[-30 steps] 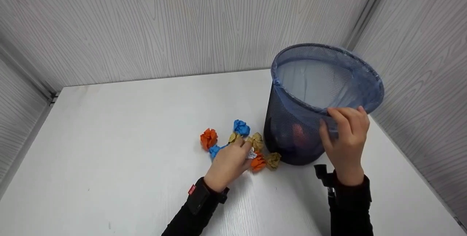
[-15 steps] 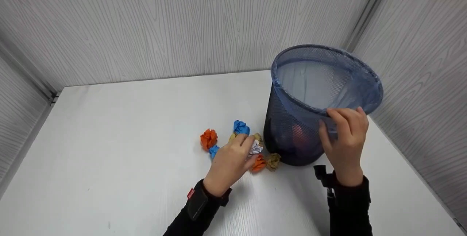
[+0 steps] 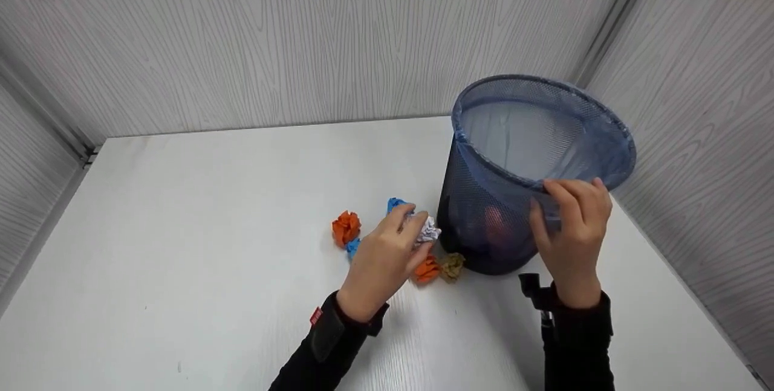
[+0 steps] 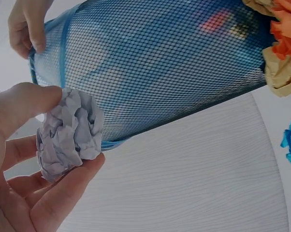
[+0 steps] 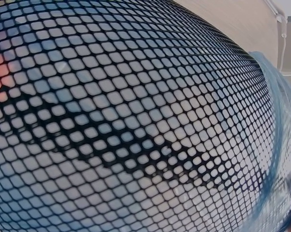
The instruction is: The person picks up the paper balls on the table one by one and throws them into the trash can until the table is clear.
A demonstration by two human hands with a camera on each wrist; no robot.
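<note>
My left hand (image 3: 384, 258) pinches a crumpled white paper ball (image 4: 70, 135) between thumb and fingers, raised close to the side of a dark mesh wastebasket (image 3: 484, 197). A thin blue bin liner (image 3: 526, 131) is folded over the basket's rim. My right hand (image 3: 574, 234) grips the rim at the near right, fingers over the edge and thumb outside. The basket's mesh wall (image 5: 136, 111) fills most of the right wrist view. Something reddish (image 4: 215, 20) shows through the mesh low inside.
Beside the basket lie orange paper balls (image 3: 346, 229) (image 3: 427, 270), a tan one (image 3: 452, 266) and blue ones (image 3: 396, 203), some partly hidden by my left hand. Further tan paper (image 4: 283, 75) shows in the left wrist view. Pale panels (image 3: 338, 40) wall in the white table (image 3: 211, 228).
My left hand has picked the white paper ball out of the pile and lifted it slightly up and right toward the basket. The right hand keeps its grip on the rim.
</note>
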